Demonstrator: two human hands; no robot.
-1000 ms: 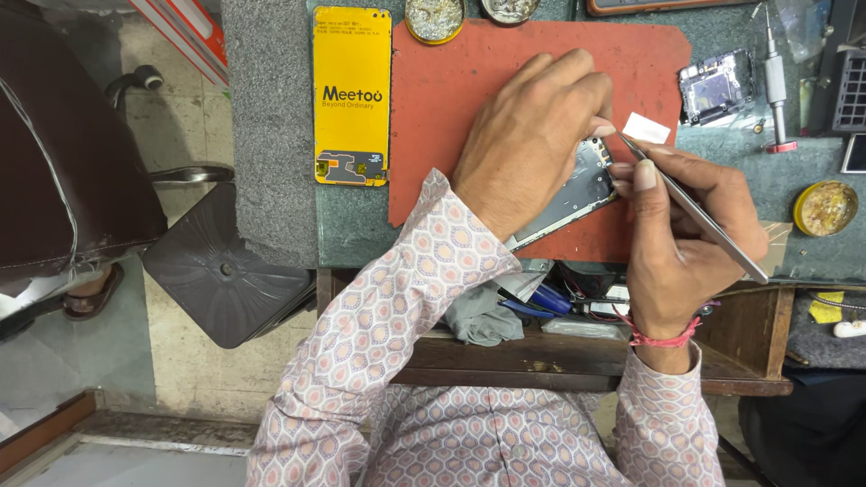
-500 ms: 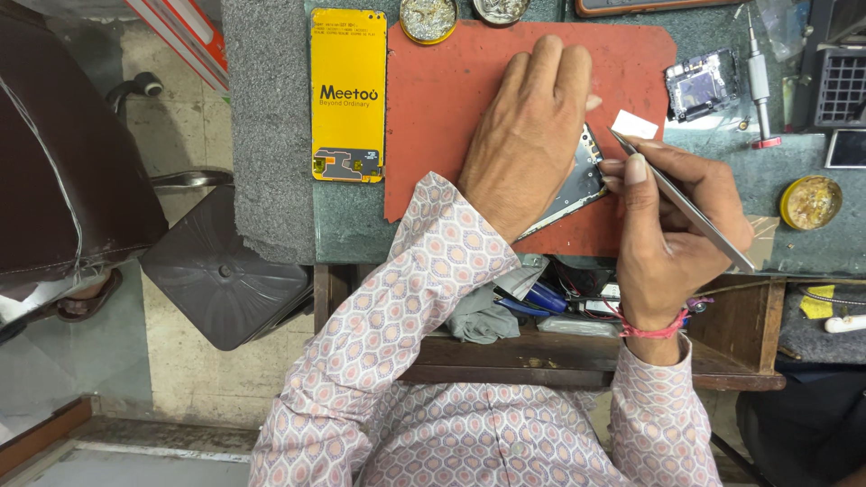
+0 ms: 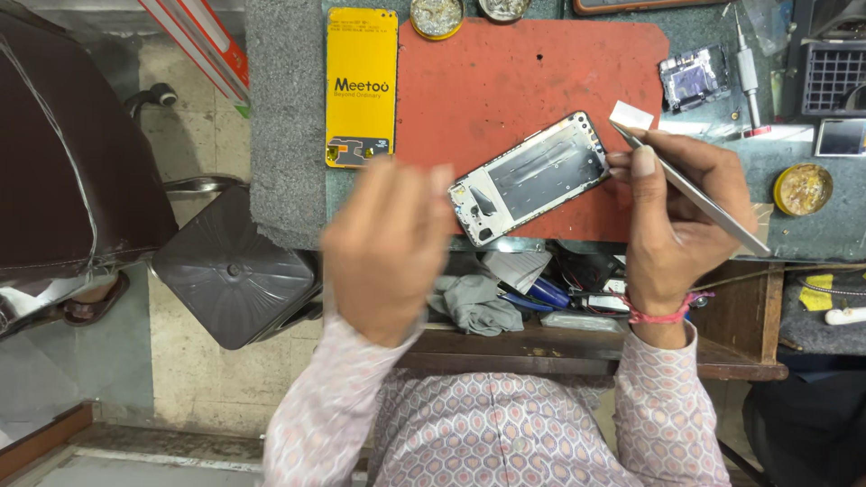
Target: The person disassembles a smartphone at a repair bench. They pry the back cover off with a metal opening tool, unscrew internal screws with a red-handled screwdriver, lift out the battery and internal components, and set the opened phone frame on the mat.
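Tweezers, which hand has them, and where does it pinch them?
The right hand pinches the metal tweezers near their middle; the left hand holds nothing.

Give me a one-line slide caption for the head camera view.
Right hand holds metal tweezers beside an opened phone frame on a red mat; left hand hovers blurred nearby.

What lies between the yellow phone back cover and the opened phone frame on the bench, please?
In the head view, only bare red work mat lies between the yellow back cover and the phone frame; nothing rests on that stretch.
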